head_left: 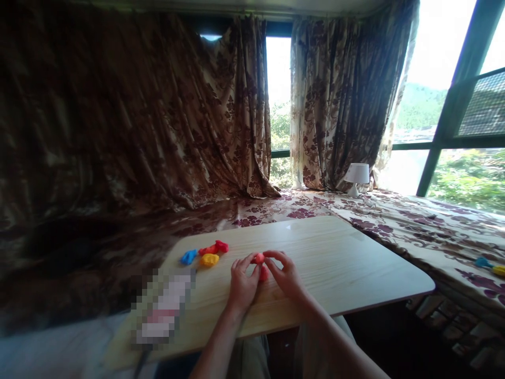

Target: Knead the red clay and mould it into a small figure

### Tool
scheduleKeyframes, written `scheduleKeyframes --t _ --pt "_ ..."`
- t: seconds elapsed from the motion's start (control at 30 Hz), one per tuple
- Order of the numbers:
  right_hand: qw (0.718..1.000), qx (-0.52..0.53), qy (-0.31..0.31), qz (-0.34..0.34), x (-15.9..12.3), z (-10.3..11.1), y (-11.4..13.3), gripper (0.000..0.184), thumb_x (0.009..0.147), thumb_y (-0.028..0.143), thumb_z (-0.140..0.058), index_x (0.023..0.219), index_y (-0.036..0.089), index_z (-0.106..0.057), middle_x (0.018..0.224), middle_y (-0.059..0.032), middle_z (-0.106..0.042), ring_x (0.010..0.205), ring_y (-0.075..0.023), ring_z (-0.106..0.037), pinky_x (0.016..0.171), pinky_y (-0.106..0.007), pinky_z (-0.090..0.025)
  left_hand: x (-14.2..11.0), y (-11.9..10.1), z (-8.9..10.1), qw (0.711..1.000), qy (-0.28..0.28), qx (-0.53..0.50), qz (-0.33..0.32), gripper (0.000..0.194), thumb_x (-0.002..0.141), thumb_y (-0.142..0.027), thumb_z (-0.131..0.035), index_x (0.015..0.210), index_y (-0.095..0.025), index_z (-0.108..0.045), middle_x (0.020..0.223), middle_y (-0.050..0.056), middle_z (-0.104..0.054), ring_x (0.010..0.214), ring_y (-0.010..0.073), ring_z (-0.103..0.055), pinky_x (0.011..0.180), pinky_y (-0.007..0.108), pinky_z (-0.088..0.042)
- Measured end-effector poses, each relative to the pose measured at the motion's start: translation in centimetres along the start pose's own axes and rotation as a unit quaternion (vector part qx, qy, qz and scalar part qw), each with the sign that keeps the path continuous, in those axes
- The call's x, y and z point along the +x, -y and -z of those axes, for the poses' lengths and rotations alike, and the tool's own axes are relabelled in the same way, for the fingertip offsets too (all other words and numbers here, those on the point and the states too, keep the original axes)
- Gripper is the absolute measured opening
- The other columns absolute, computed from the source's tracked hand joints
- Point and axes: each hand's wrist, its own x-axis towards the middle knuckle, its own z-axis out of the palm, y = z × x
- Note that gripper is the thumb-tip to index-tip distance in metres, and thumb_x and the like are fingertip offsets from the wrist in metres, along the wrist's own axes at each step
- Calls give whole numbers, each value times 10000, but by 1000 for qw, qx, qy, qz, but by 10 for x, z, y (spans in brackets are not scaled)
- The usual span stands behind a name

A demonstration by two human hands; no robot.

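Note:
My left hand (243, 281) and my right hand (288, 275) meet above the near half of the wooden table (315, 258). Between their fingertips is a small red ball (259, 258) that looks like modelling clay, pinched from both sides. Just below it, partly hidden by my fingers, sits a larger red clay lump (264, 272). Whether the ball touches this lump I cannot tell. Farther left on the tabletop lie soft bundles: a blue one (188, 257), a yellow one (209, 260) and red ones (214, 247).
A pixelated, blurred object (163, 310) lies at the table's left edge, a dark cord running off it. Patterned cloth surrounds the table, with a small white lamp (357, 176) at the back. Blue and yellow bundles (489, 266) rest on the cloth at far right.

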Motion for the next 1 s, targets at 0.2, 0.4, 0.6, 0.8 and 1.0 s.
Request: scheduleKeyframes --t 0.2,0.4,0.6,0.8,1.0 --pt "998 -42 -35 36 -3 1 3 78 807 261 -588 791 220 -653 810 -28 -657 841 -193 -568 811 -344 -453 -2 -1 0 1000 5 -18 7 259 768 -310 -587 1005 -227 -651 989 43 -699 968 201 -612 969 391 -403" --pt "998 -38 -26 51 -4 2 8 89 801 255 -610 861 229 -670 845 -36 -654 866 -198 -567 815 -341 -451 -2 2 1 999 11 -52 4 269 814 -364 -545 1003 -215 -667 1030 58 -687 995 203 -605 952 363 -427" --pt "995 -57 -33 78 -5 2 6 118 796 241 -628 892 249 -695 868 -40 -642 885 -202 -556 810 -344 -459 -2 0 3 999 7 -50 3 274 802 -368 -571 1001 -210 -675 1012 61 -682 988 204 -604 949 364 -435" --pt "992 -69 -30 98 -6 2 3 182 804 231 -627 968 276 -694 891 -38 -620 904 -201 -530 803 -343 -466 -3 0 4 998 15 -62 23 289 811 -371 -558 1014 -200 -673 1012 68 -688 972 204 -614 935 349 -442" --pt "990 -87 -33 103 -6 2 2 133 812 229 -620 902 276 -705 853 -35 -599 877 -199 -520 785 -341 -464 -4 -1 4 998 24 -54 16 283 776 -315 -598 1026 -206 -674 993 58 -688 973 209 -605 931 349 -442"
